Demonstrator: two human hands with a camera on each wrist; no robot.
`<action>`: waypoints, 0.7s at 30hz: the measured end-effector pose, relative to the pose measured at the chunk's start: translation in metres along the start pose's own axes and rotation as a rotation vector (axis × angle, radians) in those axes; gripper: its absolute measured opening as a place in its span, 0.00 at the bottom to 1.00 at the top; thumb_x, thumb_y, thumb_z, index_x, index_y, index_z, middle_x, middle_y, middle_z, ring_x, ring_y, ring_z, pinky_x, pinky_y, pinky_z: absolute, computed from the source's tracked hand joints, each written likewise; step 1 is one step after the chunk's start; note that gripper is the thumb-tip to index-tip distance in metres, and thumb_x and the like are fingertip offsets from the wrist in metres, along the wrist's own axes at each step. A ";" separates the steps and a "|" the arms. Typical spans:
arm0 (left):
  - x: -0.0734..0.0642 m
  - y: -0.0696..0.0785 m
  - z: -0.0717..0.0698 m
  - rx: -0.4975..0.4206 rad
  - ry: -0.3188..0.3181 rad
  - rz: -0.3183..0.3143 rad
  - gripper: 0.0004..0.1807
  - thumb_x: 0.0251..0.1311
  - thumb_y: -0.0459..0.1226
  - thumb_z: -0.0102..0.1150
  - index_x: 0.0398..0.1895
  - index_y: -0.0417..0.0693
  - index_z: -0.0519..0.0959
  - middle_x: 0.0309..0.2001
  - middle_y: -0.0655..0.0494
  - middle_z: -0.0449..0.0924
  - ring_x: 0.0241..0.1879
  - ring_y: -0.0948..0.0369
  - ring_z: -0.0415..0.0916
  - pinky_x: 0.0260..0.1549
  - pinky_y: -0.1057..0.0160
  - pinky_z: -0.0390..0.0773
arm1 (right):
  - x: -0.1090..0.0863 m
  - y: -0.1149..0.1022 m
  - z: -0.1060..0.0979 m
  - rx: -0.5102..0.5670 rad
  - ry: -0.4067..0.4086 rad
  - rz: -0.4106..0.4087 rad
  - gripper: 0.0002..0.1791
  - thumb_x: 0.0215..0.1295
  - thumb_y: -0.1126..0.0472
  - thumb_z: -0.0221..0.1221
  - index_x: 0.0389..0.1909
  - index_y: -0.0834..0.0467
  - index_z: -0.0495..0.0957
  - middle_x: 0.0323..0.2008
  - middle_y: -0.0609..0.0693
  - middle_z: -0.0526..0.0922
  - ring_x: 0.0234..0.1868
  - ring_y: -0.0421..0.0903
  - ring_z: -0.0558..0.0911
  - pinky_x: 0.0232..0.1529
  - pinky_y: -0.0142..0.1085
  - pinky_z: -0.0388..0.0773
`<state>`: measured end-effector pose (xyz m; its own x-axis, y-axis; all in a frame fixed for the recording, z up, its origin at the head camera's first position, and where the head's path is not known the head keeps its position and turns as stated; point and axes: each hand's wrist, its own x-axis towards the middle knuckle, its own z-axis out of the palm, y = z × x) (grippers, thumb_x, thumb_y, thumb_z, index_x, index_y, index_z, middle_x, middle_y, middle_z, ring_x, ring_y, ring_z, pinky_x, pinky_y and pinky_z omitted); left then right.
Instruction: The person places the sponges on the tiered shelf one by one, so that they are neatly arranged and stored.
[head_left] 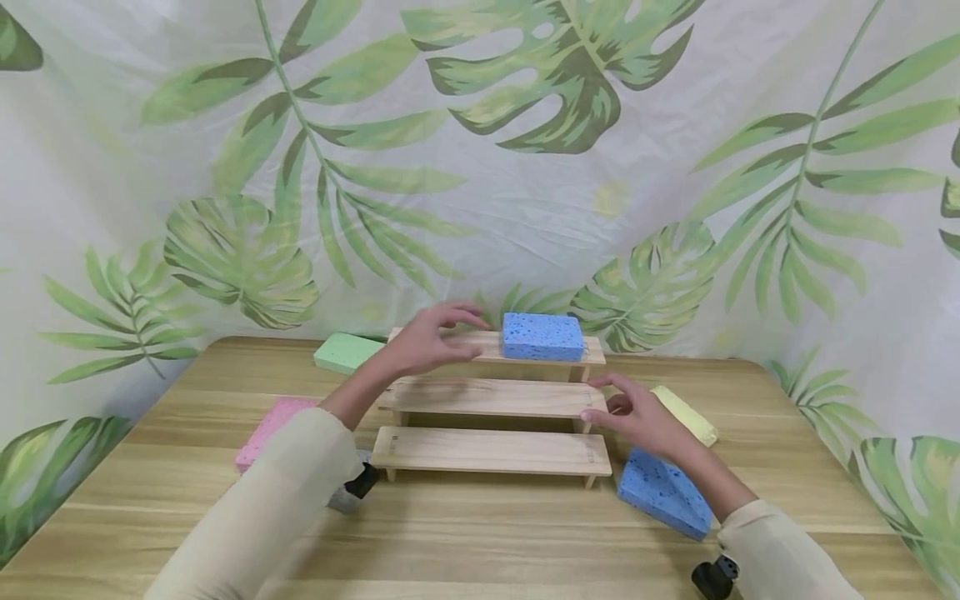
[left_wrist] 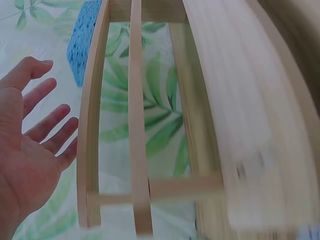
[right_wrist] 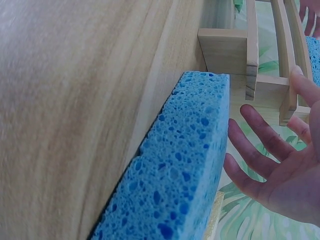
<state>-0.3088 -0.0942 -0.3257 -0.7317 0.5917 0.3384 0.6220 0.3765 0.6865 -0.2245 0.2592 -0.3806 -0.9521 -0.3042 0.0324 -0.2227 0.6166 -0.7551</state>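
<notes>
A three-tier wooden step shelf has a lower board (head_left: 491,450), a middle board (head_left: 487,397) and a top board (head_left: 594,353). One blue sponge (head_left: 542,337) lies on the right part of the top board. Over that board's left part, my left hand (head_left: 431,342) hovers with loosely bent fingers and nothing in its grasp. My right hand (head_left: 636,414) is at the right end of the middle board, its thumb (right_wrist: 303,82) right at the board's end. The other fingers of that hand are spread beside the shelf, holding nothing.
Right of the shelf lie a second blue sponge (head_left: 665,493) and a yellow sponge (head_left: 686,415). To the left are a green sponge (head_left: 347,353) and a pink sponge (head_left: 272,427). A grey object (head_left: 345,500) is partly hidden by the left wrist. Leaf-print cloth (head_left: 525,217) hangs behind the table.
</notes>
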 end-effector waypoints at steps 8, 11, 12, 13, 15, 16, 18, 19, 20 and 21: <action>-0.029 -0.012 -0.028 0.028 0.029 -0.007 0.18 0.63 0.33 0.69 0.55 0.36 0.84 0.66 0.36 0.75 0.69 0.40 0.68 0.66 0.36 0.68 | 0.000 0.002 0.000 -0.007 0.006 0.000 0.31 0.71 0.50 0.65 0.68 0.59 0.71 0.42 0.55 0.86 0.45 0.51 0.84 0.40 0.43 0.78; -0.041 -0.019 -0.037 0.054 0.036 -0.013 0.18 0.64 0.32 0.69 0.55 0.36 0.84 0.66 0.36 0.75 0.68 0.39 0.69 0.63 0.38 0.71 | -0.001 0.003 0.001 -0.006 0.009 0.000 0.30 0.71 0.50 0.66 0.68 0.59 0.71 0.42 0.56 0.86 0.46 0.52 0.84 0.39 0.43 0.78; -0.045 -0.022 -0.040 0.065 0.040 -0.017 0.18 0.64 0.32 0.69 0.56 0.36 0.84 0.65 0.37 0.76 0.67 0.39 0.70 0.62 0.38 0.72 | -0.001 0.004 0.001 -0.005 0.009 0.000 0.30 0.71 0.50 0.66 0.68 0.59 0.71 0.43 0.56 0.86 0.46 0.52 0.84 0.40 0.43 0.78; -0.049 -0.024 -0.043 0.080 0.045 -0.018 0.18 0.63 0.32 0.69 0.56 0.36 0.84 0.65 0.36 0.76 0.67 0.39 0.70 0.61 0.39 0.73 | -0.001 0.004 0.001 -0.001 0.005 -0.001 0.30 0.71 0.50 0.66 0.68 0.59 0.71 0.43 0.56 0.86 0.46 0.52 0.84 0.40 0.43 0.78; -0.059 -0.029 -0.049 0.105 0.060 -0.020 0.18 0.63 0.31 0.69 0.56 0.35 0.84 0.64 0.35 0.77 0.66 0.39 0.71 0.59 0.39 0.75 | -0.001 0.003 0.001 0.003 0.002 -0.002 0.30 0.71 0.50 0.66 0.68 0.59 0.71 0.42 0.56 0.86 0.46 0.52 0.84 0.39 0.43 0.78; -0.064 -0.032 -0.052 0.115 0.071 -0.024 0.18 0.63 0.30 0.69 0.56 0.35 0.84 0.64 0.35 0.77 0.65 0.39 0.72 0.58 0.39 0.75 | 0.000 0.003 0.001 0.002 0.003 -0.004 0.30 0.71 0.50 0.66 0.68 0.59 0.71 0.42 0.55 0.86 0.46 0.51 0.84 0.40 0.43 0.78; -0.073 -0.035 -0.057 0.123 0.091 -0.041 0.18 0.63 0.30 0.68 0.56 0.35 0.84 0.64 0.34 0.77 0.66 0.39 0.71 0.59 0.38 0.74 | 0.000 0.003 0.001 0.003 0.001 -0.008 0.30 0.71 0.50 0.66 0.68 0.59 0.71 0.41 0.55 0.86 0.45 0.51 0.84 0.39 0.43 0.78; -0.078 -0.036 -0.060 0.129 0.101 -0.044 0.18 0.63 0.30 0.68 0.56 0.35 0.83 0.64 0.34 0.77 0.66 0.39 0.71 0.58 0.37 0.74 | 0.000 0.003 0.001 0.004 0.002 -0.011 0.30 0.71 0.51 0.66 0.68 0.59 0.71 0.41 0.55 0.86 0.45 0.51 0.84 0.39 0.43 0.78; -0.083 -0.038 -0.063 0.128 0.112 -0.051 0.18 0.63 0.30 0.68 0.56 0.34 0.83 0.63 0.34 0.77 0.66 0.38 0.71 0.59 0.37 0.73 | 0.001 0.003 0.001 0.005 0.002 -0.013 0.30 0.71 0.51 0.66 0.68 0.59 0.71 0.40 0.55 0.86 0.44 0.51 0.84 0.39 0.43 0.78; -0.087 -0.040 -0.066 0.131 0.120 -0.056 0.17 0.63 0.29 0.67 0.56 0.34 0.83 0.63 0.33 0.77 0.65 0.38 0.71 0.58 0.36 0.73 | 0.001 0.003 0.001 0.004 0.002 -0.015 0.30 0.71 0.51 0.66 0.68 0.60 0.71 0.40 0.55 0.86 0.44 0.50 0.84 0.39 0.43 0.78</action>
<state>-0.2881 -0.2078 -0.3401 -0.7892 0.4807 0.3822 0.6048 0.5006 0.6193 -0.2261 0.2600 -0.3836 -0.9489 -0.3124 0.0452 -0.2364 0.6086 -0.7574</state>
